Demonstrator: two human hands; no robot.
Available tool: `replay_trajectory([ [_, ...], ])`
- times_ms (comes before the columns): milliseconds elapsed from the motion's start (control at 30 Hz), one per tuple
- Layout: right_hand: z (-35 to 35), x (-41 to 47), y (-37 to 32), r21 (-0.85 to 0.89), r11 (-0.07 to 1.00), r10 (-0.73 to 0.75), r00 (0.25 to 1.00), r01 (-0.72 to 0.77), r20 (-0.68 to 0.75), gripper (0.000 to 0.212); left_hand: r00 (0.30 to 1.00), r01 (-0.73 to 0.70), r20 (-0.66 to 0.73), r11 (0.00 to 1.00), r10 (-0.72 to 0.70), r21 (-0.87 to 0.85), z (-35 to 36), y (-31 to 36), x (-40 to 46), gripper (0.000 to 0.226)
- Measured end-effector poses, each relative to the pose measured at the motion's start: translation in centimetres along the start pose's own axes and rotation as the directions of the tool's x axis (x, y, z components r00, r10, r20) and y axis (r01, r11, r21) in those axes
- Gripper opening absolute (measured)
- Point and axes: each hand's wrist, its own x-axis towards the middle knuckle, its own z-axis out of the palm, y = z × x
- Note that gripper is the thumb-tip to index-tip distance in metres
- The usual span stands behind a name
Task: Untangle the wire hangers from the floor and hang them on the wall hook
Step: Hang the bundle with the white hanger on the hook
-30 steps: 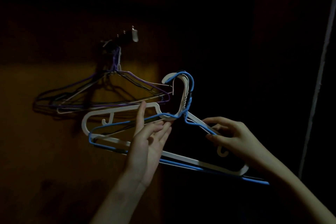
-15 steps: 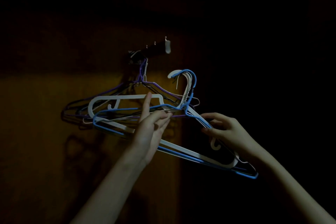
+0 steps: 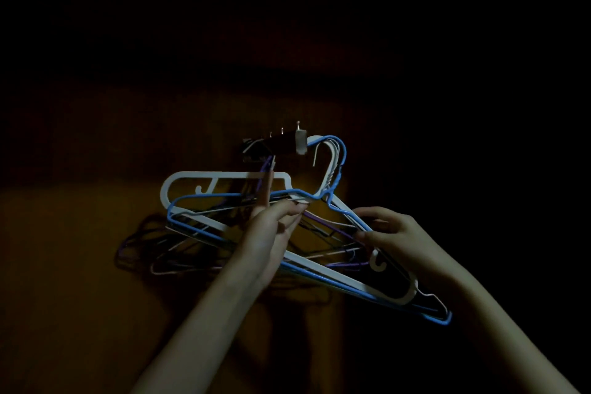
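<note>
up above the left hand (image 3: 271, 233) and right hand (image 3: 396, 240), both gripping the bunch of hangers (image 3: 319, 272), waits the wall hook (image 3: 300, 142), so next its tops must slip on.

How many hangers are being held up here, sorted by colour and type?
White plastic hanger: 1
Blue wire hanger: 1
Thin white wire hanger: 1
Total: 3 held, as far as the dim light shows. The purple and dark hangers already hung behind them overlap too much to count.
</note>
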Motion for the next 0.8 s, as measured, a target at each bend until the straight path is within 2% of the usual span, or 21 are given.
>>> replay_trajectory([
  [100, 0.2, 1.6, -0.4, 0.002, 0.999, -0.032, 0.999, 0.032, 0.022, 0.034, 0.999, 0.005, -0.039, 1.0, -0.005, -0.011, -0.2, 0.3, 1.1, 0.053],
  [233, 0.8, 3.3, -1.0, -0.011, 0.998, -0.056, 0.997, 0.057, 0.06, 0.032, 0.998, -0.051, -0.043, 0.999, 0.051, 0.009, -0.9, 1.7, 1.4, 0.07],
  [333, 1.3, 4.4, -1.7, -0.005, 0.997, -0.078, 0.993, 0.079, 0.087, 0.031, 0.997, -0.081, -0.015, 0.997, 0.081, 0.011, -1.3, 3.1, 1.5, 0.068],
  [600, 2.3, 6.4, -3.2, -0.021, 0.994, -0.104, 0.983, 0.108, 0.154, 0.031, 0.99, -0.121, -0.062, 0.99, 0.126, 0.074, -2.0, 4.9, 1.7, 0.071],
  [800, 2.7, 7.3, -3.3, -0.022, 0.995, -0.096, 0.981, 0.101, 0.169, 0.031, 0.991, -0.124, -0.05, 0.991, 0.126, 0.046, -1.9, 5.6, 1.2, 0.074],
])
